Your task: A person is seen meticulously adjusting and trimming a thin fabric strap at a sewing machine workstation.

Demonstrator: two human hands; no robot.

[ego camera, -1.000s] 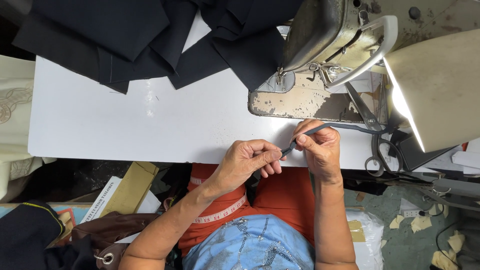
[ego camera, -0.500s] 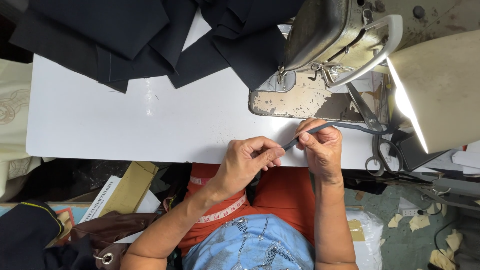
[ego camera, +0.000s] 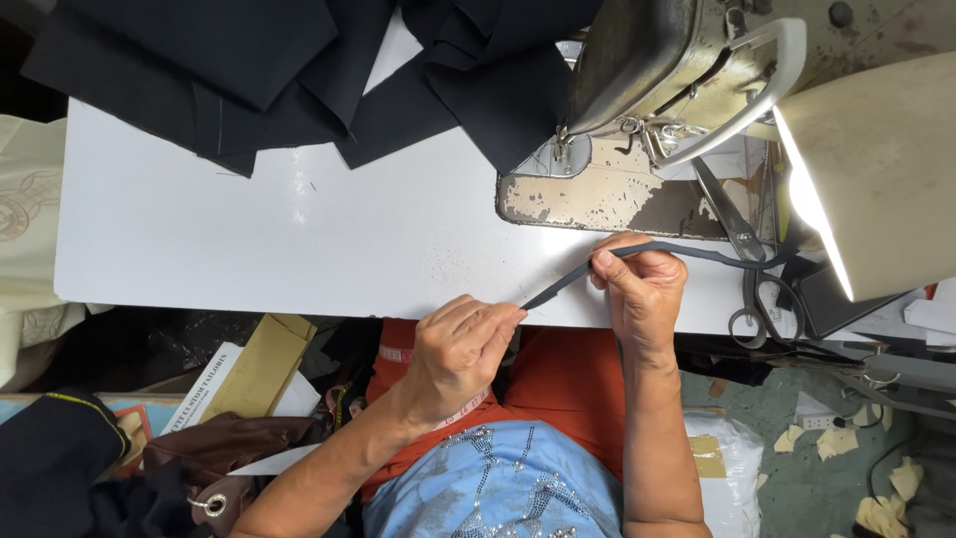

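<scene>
A narrow dark fabric strip (ego camera: 568, 282) is stretched between my two hands at the near edge of the white table (ego camera: 299, 249). My left hand (ego camera: 458, 344) pinches its lower end just past the table's edge. My right hand (ego camera: 642, 289) grips the strip further along, and the loose end trails right toward the scissors (ego camera: 747, 269). The worn sewing machine (ego camera: 637, 110) stands just beyond my right hand.
Dark fabric pieces (ego camera: 259, 70) are heaped at the table's far side. A lamp shade (ego camera: 876, 169) glows at the right. A brown bag (ego camera: 229, 448) and cardboard (ego camera: 259, 364) lie below the table at left, paper scraps on the floor at right.
My hands have drawn apart, pulling the strip out longer and tauter between them. The left hand stays at the table's edge.
</scene>
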